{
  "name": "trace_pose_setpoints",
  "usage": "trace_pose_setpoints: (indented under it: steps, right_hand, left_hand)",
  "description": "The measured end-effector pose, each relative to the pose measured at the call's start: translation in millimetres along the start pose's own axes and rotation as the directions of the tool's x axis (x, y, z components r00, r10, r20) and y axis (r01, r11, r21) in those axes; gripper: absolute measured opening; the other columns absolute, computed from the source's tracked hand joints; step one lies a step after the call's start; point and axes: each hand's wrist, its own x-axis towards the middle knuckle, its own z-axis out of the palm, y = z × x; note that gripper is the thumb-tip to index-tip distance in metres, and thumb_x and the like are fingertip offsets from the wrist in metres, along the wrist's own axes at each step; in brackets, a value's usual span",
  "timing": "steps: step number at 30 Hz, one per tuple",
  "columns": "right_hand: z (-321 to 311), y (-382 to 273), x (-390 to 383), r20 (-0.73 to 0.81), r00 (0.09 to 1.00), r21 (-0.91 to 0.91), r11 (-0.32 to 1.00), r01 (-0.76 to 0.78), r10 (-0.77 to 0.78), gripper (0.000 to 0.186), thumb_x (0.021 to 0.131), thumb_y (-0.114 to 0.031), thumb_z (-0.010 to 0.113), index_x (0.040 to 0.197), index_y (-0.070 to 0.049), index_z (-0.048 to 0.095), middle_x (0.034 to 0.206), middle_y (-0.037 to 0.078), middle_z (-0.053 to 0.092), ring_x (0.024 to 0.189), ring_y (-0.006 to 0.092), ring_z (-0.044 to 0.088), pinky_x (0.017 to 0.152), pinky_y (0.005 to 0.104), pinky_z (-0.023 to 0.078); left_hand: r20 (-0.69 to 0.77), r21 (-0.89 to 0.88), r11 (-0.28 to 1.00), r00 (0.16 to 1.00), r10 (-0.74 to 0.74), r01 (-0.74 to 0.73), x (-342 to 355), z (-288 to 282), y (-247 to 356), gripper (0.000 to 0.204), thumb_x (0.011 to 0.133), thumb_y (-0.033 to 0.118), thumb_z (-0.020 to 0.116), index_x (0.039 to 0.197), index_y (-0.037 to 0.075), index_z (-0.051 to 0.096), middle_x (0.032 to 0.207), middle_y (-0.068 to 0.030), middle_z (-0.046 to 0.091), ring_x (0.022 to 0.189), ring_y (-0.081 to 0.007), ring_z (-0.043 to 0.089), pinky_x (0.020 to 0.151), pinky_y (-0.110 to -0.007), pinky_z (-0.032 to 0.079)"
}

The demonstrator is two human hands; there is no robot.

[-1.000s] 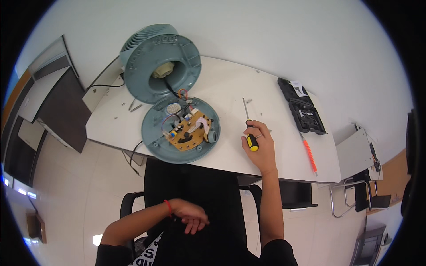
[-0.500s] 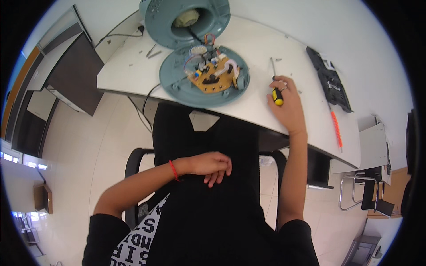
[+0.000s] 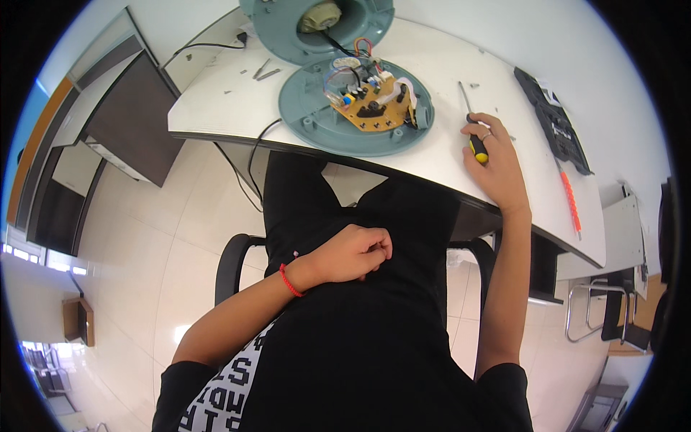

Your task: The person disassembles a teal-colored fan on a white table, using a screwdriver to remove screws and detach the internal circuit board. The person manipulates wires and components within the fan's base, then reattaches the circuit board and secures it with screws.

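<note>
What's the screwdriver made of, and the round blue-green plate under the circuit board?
Screwdriver shaft: probably metal, thin and silvery grey. Handle: likely plastic, perhaps part rubber, with smooth black and yellow sections. Plate: probably hard plastic, evenly coloured, fairly matte, with moulded-looking posts.

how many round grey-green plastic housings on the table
2: a shallow disc carrying a tan circuit board, by the front edge of the white table, and a hollow part behind it, cut off by the picture's top. Others may be hidden.

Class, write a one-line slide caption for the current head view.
Right hand holds a screwdriver at a white table, near a circuit board; left hand over the lap.
</note>
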Motion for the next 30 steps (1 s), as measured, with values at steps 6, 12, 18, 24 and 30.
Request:
trace_pose_setpoints:
  steps: [6,12,18,24,30]
  right_hand:
    - [6,-24,-15,-0.044,0.993,-0.001,0.993,-0.114,0.114,0.043,0.084,-0.015,0.064,0.126,-0.007,0.058,0.135,0.015,0.053,0.117,0.0351,0.055,0.099,0.0387,0.045]
    - [-1,-55,-18,-0.049,0.965,-0.11,0.959,-0.261,0.257,0.052,0.085,-0.021,0.061,0.136,-0.012,0.052,0.139,0.018,0.05,0.112,0.0355,0.059,0.096,0.0402,0.047]
    - [15,-46,-36,-0.209,0.971,-0.368,0.911,-0.188,0.116,0.052,0.085,-0.022,0.061,0.137,-0.017,0.053,0.136,0.018,0.052,0.107,0.0324,0.062,0.092,0.0393,0.048]
    - [5,-51,-28,-0.073,0.995,-0.349,0.932,-0.095,0.074,0.056,0.082,-0.026,0.06,0.137,-0.019,0.055,0.121,0.012,0.06,0.101,0.0294,0.055,0.088,0.0416,0.042]
    - [2,-26,12,0.045,0.993,-0.238,0.967,-0.094,0.108,0.033,0.081,-0.025,0.061,0.112,-0.012,0.064,0.096,0.012,0.057,0.088,0.0304,0.055,0.082,0.0404,0.044]
  left_hand:
    - [0.056,0.147,0.957,0.964,-0.259,0.248,17,7,15,0.015,0.087,0.015,0.056,0.089,0.001,0.062,0.062,-0.0088,0.061,0.049,-0.017,0.059,0.049,-0.031,0.047]
    - [-0.239,0.183,0.98,0.971,-0.026,0.071,17,20,-7,0.017,0.084,0.014,0.059,0.086,-0.002,0.064,0.064,-0.015,0.064,0.051,-0.0265,0.06,0.051,-0.035,0.047]
    - [-0.349,0.234,0.972,0.935,0.066,0.018,16,21,-19,0.018,0.083,0.015,0.06,0.081,-0.003,0.064,0.065,-0.0168,0.064,0.056,-0.0299,0.064,0.056,-0.036,0.05]
    - [-0.089,0.186,0.868,0.888,-0.452,0.46,11,-1,3,0.036,0.088,0.029,0.053,0.087,-0.003,0.07,0.06,-0.0137,0.063,0.047,-0.022,0.059,0.053,-0.034,0.049]
    - [0.125,-0.086,0.864,0.866,-0.484,0.495,5,-20,-14,0.043,0.093,0.033,0.047,0.094,-0.003,0.07,0.052,-0.0061,0.054,0.038,-0.0138,0.047,0.043,-0.03,0.041]
